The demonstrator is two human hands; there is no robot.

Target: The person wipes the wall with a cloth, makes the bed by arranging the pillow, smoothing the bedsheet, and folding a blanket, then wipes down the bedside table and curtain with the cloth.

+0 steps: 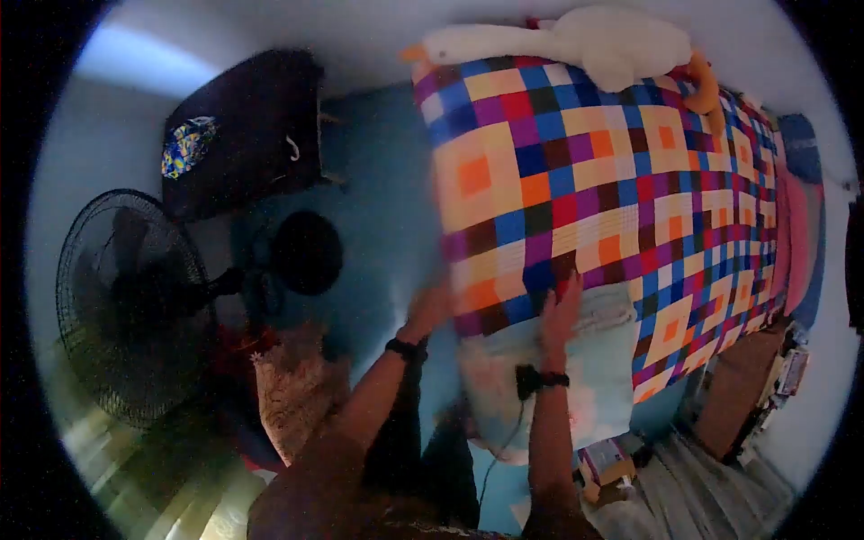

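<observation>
A checkered multicolored cover (594, 189) lies over the bed. On its near corner rests a pale, light blue-green cloth (594, 360) with a folded upper edge. My right hand (562, 313) lies on this cloth near its upper edge, fingers stretched out and apart. Beside the bed's left edge is my left hand (429, 310), dim and blurred; its fingers cannot be made out. Both wrists wear dark bands, and a thin cable hangs from the right one.
A white plush goose (621, 45) lies along the bed's far edge. At left are a standing fan (135, 306), a dark covered piece of furniture (247, 135) and a round black object (307, 253). A small box (605, 463) sits below the bed's near edge.
</observation>
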